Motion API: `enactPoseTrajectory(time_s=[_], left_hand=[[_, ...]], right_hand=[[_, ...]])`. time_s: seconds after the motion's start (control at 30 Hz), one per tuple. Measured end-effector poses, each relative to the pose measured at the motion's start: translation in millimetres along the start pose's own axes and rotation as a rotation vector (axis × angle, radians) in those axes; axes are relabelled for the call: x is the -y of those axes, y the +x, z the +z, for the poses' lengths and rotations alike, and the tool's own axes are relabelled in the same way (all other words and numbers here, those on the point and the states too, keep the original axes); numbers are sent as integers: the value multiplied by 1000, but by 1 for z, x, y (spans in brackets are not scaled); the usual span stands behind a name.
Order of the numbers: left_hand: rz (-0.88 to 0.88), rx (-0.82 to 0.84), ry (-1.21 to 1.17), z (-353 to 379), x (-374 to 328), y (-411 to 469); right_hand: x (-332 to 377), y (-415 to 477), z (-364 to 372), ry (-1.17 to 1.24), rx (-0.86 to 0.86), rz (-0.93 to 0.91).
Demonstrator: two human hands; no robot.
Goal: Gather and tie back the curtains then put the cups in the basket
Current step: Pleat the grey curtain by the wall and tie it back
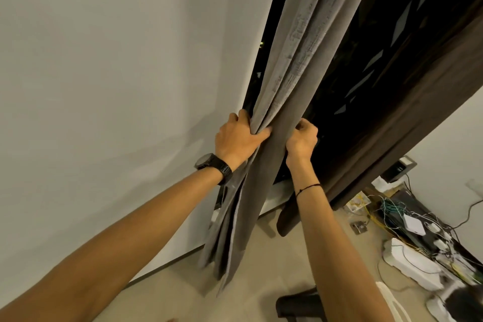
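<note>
Grey curtain (290, 102) hangs bunched into vertical folds.

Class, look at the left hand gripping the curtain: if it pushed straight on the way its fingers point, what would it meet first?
The left hand already presses the grey curtain; going on rightward, it would likely squeeze those gathered folds against the right hand on the far side. Depth is unclear.

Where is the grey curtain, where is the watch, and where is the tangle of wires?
grey curtain (295, 65), head view: on the bunched folds above the hands.
watch (213, 166), head view: on its black strap, at the left wrist.
tangle of wires (407, 214), head view: on the cables on the floor, right.
</note>
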State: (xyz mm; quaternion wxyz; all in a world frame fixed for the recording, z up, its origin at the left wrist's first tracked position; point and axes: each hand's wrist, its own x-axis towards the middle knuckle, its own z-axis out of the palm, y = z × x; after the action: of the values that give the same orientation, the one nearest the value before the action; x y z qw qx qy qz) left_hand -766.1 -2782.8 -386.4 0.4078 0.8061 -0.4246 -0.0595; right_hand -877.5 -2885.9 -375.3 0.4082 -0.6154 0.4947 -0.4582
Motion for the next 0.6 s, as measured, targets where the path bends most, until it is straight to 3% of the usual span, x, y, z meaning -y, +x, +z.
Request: enactPoseTrajectory(time_s=[0.07,0.1,0.23,0.33,0.47,0.6], left_hand=[[-51,7,160,0,6,-5],[-68,16,129,1,9,-6],[-274,-32,-539,0,3,-21],[-360,3,-787,9,-3,-41],[-468,196,-909,17,-5,-57],[-503,429,-896,11,-4,-51]], right_hand=[[-6,-12,9,8,-226,-7],[-8,-19,13,52,-291,-1],[-12,-41,27,357,-433,123],[-20,-44,30,487,-443,207],[-19,-42,25,189,-383,69],[-6,-43,16,-89,-251,-210]])
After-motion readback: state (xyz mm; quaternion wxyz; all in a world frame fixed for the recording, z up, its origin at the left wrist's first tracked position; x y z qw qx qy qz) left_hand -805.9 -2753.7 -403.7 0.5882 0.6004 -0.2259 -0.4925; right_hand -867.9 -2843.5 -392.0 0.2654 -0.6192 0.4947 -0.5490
